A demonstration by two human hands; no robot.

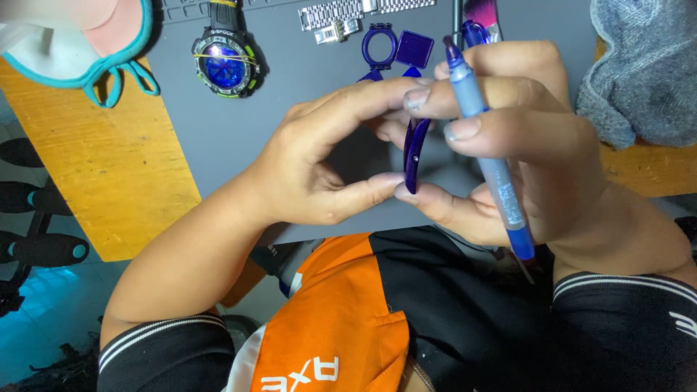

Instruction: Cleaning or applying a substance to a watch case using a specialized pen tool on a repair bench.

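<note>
A dark purple watch strap piece point(415, 154) stands on edge between both hands over a grey work mat point(239, 123). My left hand point(327, 160) pinches it with forefinger on top and thumb below. My right hand point(523, 145) touches the strap with thumb and fingertips and also holds a blue pen-shaped tool point(488, 145) between its fingers, tip pointing away from me.
On the mat lie a black watch with a blue dial point(225, 62), a metal bracelet point(341, 16), purple watch case parts point(396, 47) and a pink brush point(483, 14). A grey cloth point(642, 72) lies right, a teal-edged mask point(94, 36) left, on a yellow wooden table point(102, 167).
</note>
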